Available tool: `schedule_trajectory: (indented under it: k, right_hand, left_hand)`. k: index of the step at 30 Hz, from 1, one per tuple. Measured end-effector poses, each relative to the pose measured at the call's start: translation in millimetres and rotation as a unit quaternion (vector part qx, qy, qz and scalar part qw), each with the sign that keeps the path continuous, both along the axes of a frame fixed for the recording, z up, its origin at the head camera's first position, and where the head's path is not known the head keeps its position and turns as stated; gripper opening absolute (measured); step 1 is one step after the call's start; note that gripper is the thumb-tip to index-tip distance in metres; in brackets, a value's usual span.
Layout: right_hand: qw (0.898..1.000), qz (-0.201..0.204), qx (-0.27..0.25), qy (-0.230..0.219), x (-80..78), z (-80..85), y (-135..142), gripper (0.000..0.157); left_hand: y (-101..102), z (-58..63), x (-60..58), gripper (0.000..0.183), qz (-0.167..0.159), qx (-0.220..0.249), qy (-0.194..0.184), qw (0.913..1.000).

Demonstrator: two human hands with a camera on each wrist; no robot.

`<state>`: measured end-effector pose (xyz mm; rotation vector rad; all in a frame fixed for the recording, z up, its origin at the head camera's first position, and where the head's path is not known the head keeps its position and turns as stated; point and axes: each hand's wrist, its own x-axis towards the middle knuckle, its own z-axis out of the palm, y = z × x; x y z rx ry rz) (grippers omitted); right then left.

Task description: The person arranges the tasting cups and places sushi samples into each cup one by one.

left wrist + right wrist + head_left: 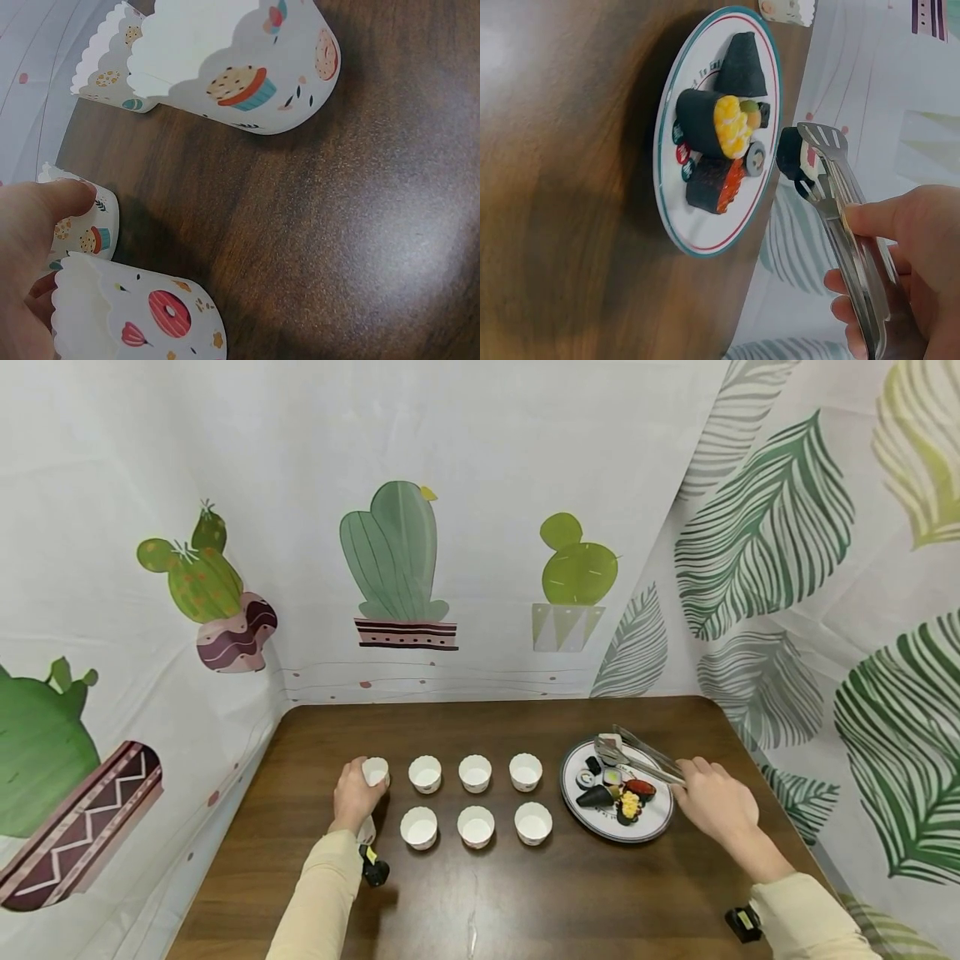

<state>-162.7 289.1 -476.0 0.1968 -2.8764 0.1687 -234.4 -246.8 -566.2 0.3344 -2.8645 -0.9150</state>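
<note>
My left hand [356, 797] grips a white paper baking cup [376, 771] at the left end of the back row, its thumb on the cup's side in the left wrist view. My right hand [712, 797] holds metal serving tongs [847, 225]. Between the tong tips is a sushi roll [789, 154] with black wrap, white rice and a pink centre, raised off the plate. Below lies a round white plate [645, 831] with coloured rings. It carries a black cone-shaped hand roll [596, 797], a yellow-topped piece [628, 806], a red-topped piece [640, 788] and smaller rolls.
Several more baking cups stand in two rows on the brown wooden table [450, 910], among them a back-row cup [526, 772] and a front-row cup [533, 823] left of the plate. A printed cloth [487, 460] hangs behind the table and along its sides.
</note>
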Motion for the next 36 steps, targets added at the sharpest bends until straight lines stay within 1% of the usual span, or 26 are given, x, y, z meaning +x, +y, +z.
schedule_trajectory:
  k: [7,14,23,30,36]
  right_hand:
    - [1.000,0.020,0.004,0.017,-6.9,1.8,-11.6,0.038]
    - [0.999,0.035,0.001,0.020,-11.1,5.1,-23.3,0.036]
    - [0.998,0.054,0.004,0.027,-19.5,7.3,-41.3,0.037]
    - [0.995,0.076,0.012,0.060,-27.0,8.1,-55.3,0.036]
    - [0.994,0.087,0.008,0.063,-32.8,9.2,-66.3,0.033]
  left_hand:
    - [-0.2,-1.7,0.0,0.065,0.006,0.000,0.006,1.0000]
    - [0.8,-4.3,-0.3,0.063,0.004,-0.001,0.017,0.9998]
    - [-0.9,-2.0,0.1,0.062,0.004,-0.001,0.003,1.0000]
    - [-0.3,-1.0,0.7,0.062,0.006,-0.004,0.007,1.0000]
    - [-0.5,-1.5,-0.5,0.062,0.004,-0.001,-0.002,1.0000]
